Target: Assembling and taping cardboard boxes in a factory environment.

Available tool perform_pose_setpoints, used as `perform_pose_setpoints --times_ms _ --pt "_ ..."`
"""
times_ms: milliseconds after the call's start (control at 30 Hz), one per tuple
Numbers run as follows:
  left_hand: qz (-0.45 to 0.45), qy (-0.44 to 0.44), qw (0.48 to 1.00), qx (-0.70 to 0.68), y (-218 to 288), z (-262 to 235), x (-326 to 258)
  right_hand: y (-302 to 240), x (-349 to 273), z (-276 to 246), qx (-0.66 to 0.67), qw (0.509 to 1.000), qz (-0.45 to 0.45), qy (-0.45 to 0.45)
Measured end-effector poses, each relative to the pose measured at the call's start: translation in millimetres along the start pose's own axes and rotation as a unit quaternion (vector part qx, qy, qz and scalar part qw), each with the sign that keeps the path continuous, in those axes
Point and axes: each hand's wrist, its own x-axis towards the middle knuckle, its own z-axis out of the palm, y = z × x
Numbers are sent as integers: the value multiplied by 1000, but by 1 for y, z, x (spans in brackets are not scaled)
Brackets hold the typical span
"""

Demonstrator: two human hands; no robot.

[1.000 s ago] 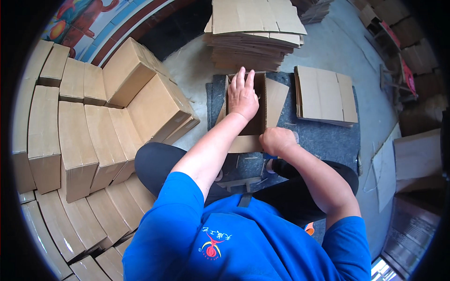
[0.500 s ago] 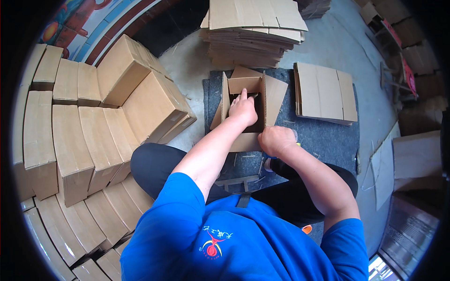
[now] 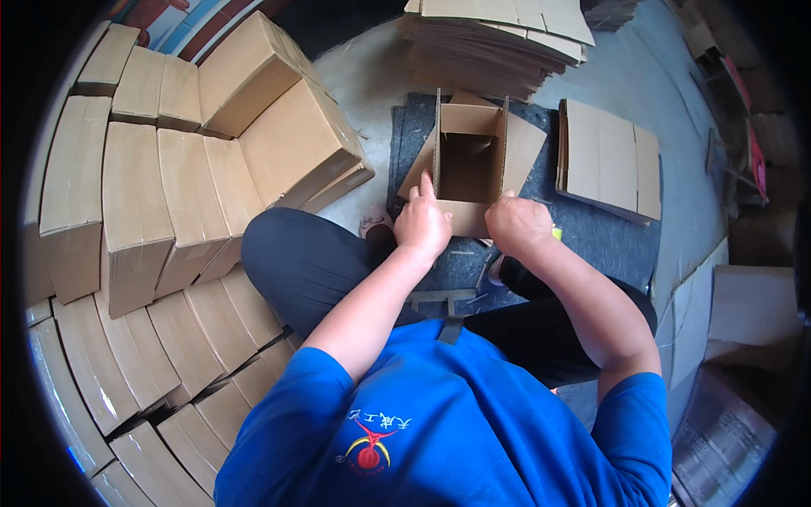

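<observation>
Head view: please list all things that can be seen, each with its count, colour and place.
open cardboard box: one, brown, flaps up, on the mat in front of the person
mat: one, dark grey, on the floor under the open box
small flat stack: one, brown, on the mat right of the open box
tall flat stack: one, brown, beyond the mat
closed boxes: many, brown, stacked in rows at the left
floor: grey, bare near the top
shirt: one, blue
trousers: dark
left hand: on the box's near left edge
right hand: on its near right edge
</observation>
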Motion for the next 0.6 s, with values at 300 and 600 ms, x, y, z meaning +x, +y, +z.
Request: perform_pose_setpoints --times_ms 300,600 --pt "37 -15 991 -127 -28 46 6 -35 -13 14 79 993 41 75" --pt "51 -19 996 -74 -17 34 16 -40 7 25 1 1000 10 11"
